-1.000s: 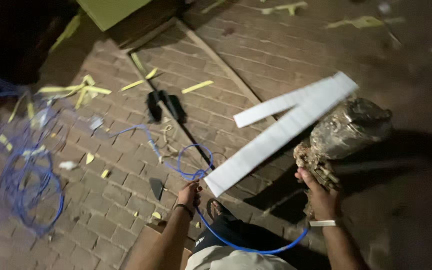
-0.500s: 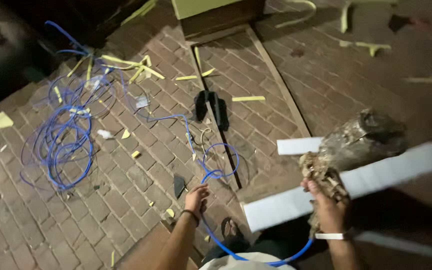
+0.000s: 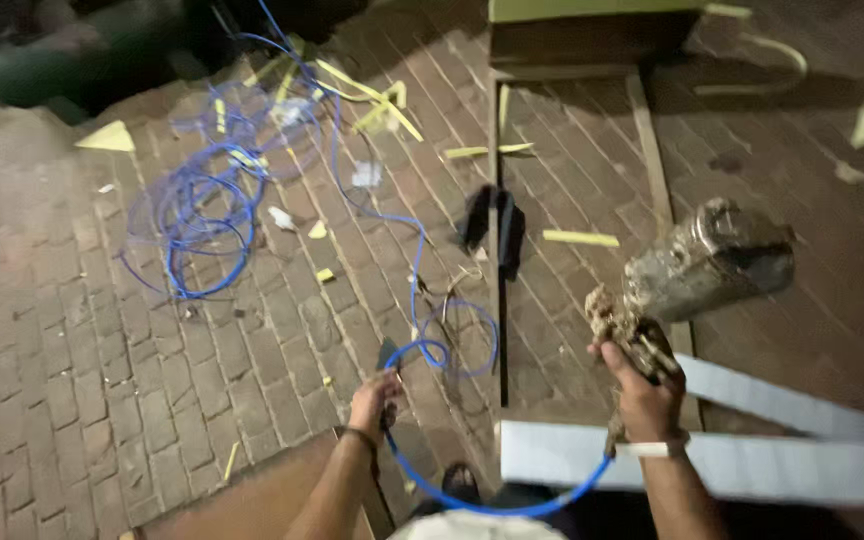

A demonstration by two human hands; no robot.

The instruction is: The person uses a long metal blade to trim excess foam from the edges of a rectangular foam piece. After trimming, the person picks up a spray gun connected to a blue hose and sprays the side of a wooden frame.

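Both hands busy: left hand closed around the blue cable low in frame, right hand clenched on a crusty, dirt-caked clump that looks like a tangle of old connectors or debris, exact kind hard to tell. Cable runs in a slack arc from left fist under to right wrist, passing near the person's shoe. White flat panels lie just right of that, partly under the right forearm. Beyond the left hand, cable makes a small loop on the brick paving, then snakes up to a big loose coil far left. Mid-frame: black object beside a long wooden strip; grimy metal canister tilted on its side just past the clump. Yellow scraps scattered far back, green-topped box at top. Risks, judged: slack arc by the foot could snag or trip; pulling could tighten the small loop into a kink or drag the coil into a knot; clump looks crumbly, may shed bits.
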